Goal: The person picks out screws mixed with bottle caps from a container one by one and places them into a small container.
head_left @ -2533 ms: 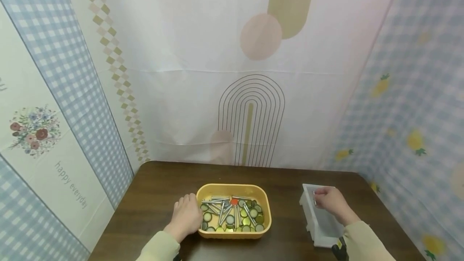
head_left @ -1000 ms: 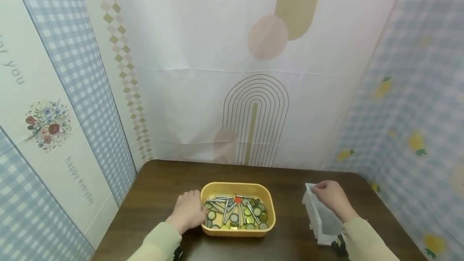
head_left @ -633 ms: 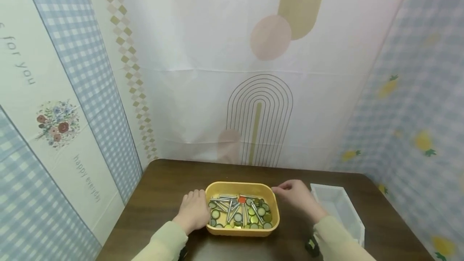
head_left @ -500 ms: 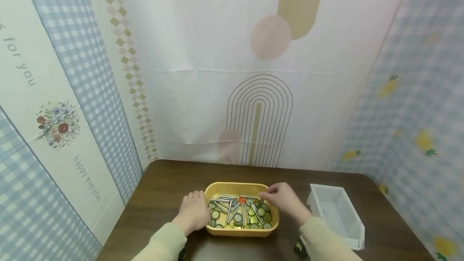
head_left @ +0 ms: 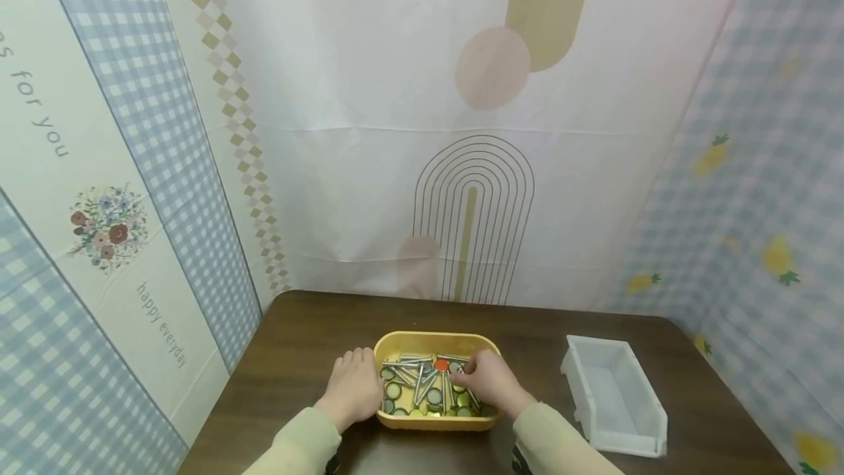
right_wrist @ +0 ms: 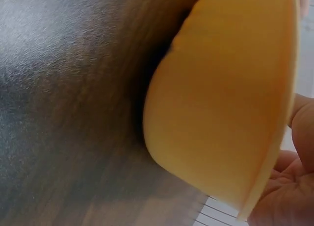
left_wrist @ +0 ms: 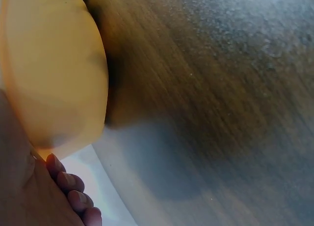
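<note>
A yellow plastic tub (head_left: 437, 422) stands on the table, holding several silvery bolts (head_left: 420, 385) and several bottle caps (head_left: 393, 390), with one orange-red cap (head_left: 441, 364) among them. My left hand (head_left: 352, 389) grips the tub's left side; in the left wrist view its fingertips (left_wrist: 73, 189) show by the yellow wall. Inside the tub's right part, my right hand (head_left: 491, 381) reaches down with thumb and fingers over bolts and caps. From the right wrist, the tub's wall (right_wrist: 221, 98) hides those fingertips, so whether they pinch anything is unclear.
A translucent white bin (head_left: 616, 396) stands to the right of the tub, near the table's right side. The dark wood table (head_left: 316, 321) reaches back to a patterned cloth wall (head_left: 369, 189), with cloth hanging on both sides too.
My right hand has left the white bin, where it held a small silvery piece, and moved left into the yellow tub. My left hand stays at the tub's left side.
</note>
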Tool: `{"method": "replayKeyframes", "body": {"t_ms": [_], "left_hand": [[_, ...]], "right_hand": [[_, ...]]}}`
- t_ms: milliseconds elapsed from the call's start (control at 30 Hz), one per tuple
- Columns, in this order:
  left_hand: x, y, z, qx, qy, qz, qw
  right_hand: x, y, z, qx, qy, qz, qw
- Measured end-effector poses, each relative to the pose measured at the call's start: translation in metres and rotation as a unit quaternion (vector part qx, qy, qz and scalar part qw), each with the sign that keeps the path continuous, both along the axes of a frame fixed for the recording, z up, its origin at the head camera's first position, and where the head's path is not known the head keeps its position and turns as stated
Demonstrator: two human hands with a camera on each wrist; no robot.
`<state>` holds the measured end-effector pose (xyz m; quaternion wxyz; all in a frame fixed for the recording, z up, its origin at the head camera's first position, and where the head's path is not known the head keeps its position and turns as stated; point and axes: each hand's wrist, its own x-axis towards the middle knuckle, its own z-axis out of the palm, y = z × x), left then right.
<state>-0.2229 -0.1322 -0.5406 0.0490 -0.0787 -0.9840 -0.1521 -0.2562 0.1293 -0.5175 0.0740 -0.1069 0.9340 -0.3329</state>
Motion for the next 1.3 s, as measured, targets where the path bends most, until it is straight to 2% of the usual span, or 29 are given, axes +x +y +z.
{"method": "replayKeyframes", "body": {"t_ms": [267, 600, 833, 1000, 1300], "left_hand": [[0.0, 0.0, 0.001, 0.0, -0.002, 0.0, 1.0], [-0.003, 0.001, 0.001, 0.002, 0.009, 0.004, 1.0], [-0.001, 0.001, 0.0, 0.004, 0.001, 0.003, 1.0], [-0.001, 0.002, 0.001, 0.002, 0.012, 0.006, 0.9999], [0.003, 0.003, 0.005, 0.003, 0.007, 0.002, 1.0]], "right_hand": [[-0.003, -0.003, -0.012, 0.018, 0.037, 0.002, 0.999], [0.0, -0.009, -0.005, 0.063, 0.06, -0.014, 0.996], [0.001, -0.011, -0.012, 0.085, 0.081, -0.014, 0.993], [-0.001, -0.014, -0.013, 0.112, 0.106, -0.021, 0.988], [-0.002, -0.018, -0.017, 0.128, 0.066, -0.034, 0.989]]}}
